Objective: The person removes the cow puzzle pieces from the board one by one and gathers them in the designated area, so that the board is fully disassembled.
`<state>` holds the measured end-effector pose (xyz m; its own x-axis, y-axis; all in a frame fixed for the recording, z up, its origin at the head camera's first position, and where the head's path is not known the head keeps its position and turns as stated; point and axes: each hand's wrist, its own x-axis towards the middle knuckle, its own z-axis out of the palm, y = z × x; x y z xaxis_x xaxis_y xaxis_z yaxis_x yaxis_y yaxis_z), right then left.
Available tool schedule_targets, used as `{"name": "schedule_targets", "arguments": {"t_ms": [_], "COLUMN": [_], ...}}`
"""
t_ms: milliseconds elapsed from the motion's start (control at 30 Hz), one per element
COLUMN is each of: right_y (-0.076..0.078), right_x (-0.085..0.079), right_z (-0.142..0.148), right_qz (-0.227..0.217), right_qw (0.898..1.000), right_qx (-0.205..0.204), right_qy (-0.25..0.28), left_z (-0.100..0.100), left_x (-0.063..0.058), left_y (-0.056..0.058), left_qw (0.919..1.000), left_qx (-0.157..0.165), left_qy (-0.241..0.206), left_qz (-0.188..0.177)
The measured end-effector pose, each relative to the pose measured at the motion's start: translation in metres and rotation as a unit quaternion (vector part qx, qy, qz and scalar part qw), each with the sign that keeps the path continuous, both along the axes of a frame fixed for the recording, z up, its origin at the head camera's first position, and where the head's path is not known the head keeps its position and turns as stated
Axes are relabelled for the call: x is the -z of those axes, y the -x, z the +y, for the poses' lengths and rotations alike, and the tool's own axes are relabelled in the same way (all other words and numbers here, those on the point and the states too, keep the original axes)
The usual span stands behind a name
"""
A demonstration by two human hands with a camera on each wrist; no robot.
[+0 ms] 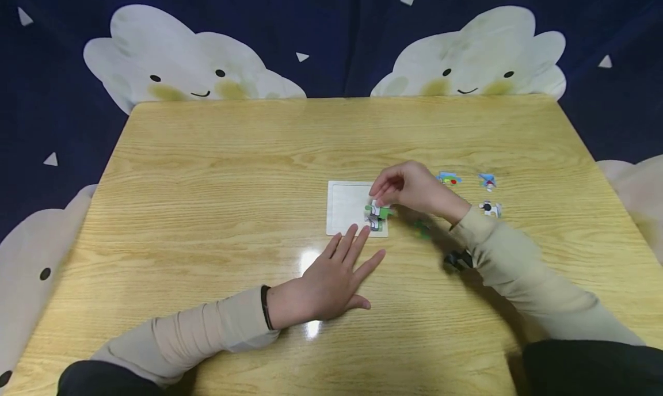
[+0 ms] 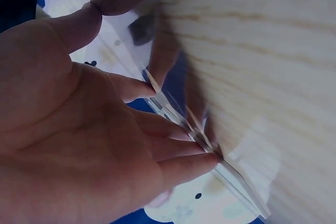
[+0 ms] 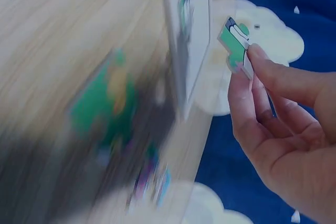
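My right hand (image 1: 409, 186) pinches a green and white jigsaw piece (image 3: 236, 45) between thumb and fingers, above the right side of a white puzzle tray (image 1: 348, 206). Under the held piece, another printed piece (image 1: 375, 224) lies in the tray's lower right corner, partly covered in the head view. My left hand (image 1: 334, 284) lies with its fingers straight and spread, fingertips at the tray's near edge. The left wrist view shows those fingertips (image 2: 202, 163) touching the thin edge of the tray.
To the right of the tray lie loose jigsaw pieces: a blue one with red and yellow (image 1: 449, 179), a blue one (image 1: 487, 181), a black and white one (image 1: 491, 208) and a green one (image 1: 422, 229) in the right arm's shadow. All are on a wooden table (image 1: 217, 212).
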<state>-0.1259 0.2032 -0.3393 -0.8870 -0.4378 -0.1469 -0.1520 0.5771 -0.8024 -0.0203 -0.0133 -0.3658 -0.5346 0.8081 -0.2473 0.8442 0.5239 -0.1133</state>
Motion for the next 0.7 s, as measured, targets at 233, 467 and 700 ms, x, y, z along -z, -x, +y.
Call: {"name": "schedule_targets", "arguments": {"t_ms": [233,467,700], "right_y": [-0.013,-0.031,-0.046], "right_x": [-0.003,0.0,0.013], "right_z": [0.047,0.091,0.114], "right_qz": [-0.005,0.023,0.064], "right_qw": [0.999,0.997,0.994], "right_qx": [0.025,0.041,0.02], "right_qy": [-0.03,-0.055,-0.092], "left_z": [-0.001,-0.001,-0.002], "left_x": [0.001,0.001,0.002], "left_y": [0.0,0.0,0.001], "left_qw": [1.0,0.9999,0.9997], "left_qx": [-0.002,-0.004,-0.004], "left_qy": [-0.009,-0.01,-0.016], "left_qz": [0.001,-0.01,-0.017]}}
